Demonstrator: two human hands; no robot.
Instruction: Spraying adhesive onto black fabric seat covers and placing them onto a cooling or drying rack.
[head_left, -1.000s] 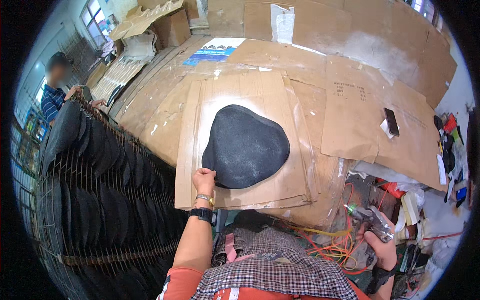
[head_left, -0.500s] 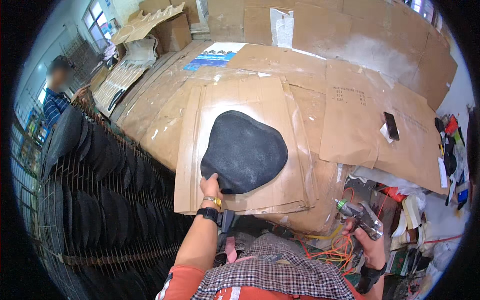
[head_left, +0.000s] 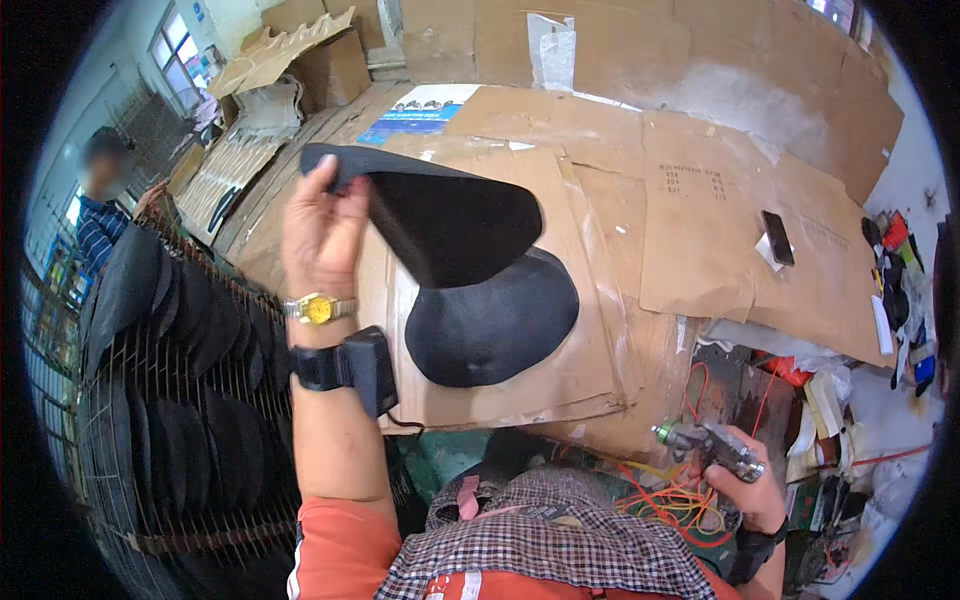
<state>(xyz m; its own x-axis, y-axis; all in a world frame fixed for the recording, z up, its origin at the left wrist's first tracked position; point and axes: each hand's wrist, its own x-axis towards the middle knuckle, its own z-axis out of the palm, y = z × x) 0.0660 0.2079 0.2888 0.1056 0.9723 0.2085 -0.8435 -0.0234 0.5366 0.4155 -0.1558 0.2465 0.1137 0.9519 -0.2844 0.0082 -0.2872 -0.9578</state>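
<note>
My left hand [head_left: 325,225] pinches the corner of a thin, black, rounded pad [head_left: 455,225], which hangs tilted above the cardboard with its dark underside showing. Below it, another black pad [head_left: 490,325] of rounded outline lies on the cardboard sheets [head_left: 590,365], its far part hidden behind the raised one. Down at the right, my right hand [head_left: 755,488] is closed around a metal spray gun [head_left: 715,445] with a green ring near its nozzle. The gun points left, away from both pads.
A wire rack [head_left: 190,520] full of black pads stands at the left, with a person [head_left: 105,215] beyond it. A phone [head_left: 777,238] lies on cardboard at the right. Orange and yellow hoses [head_left: 680,505] coil below the table edge. Cardboard panels [head_left: 640,50] line the back.
My left hand has lifted the black pad by its corner, up and to the left, revealing the other pad beneath. My right hand and spray gun have shifted slightly.
</note>
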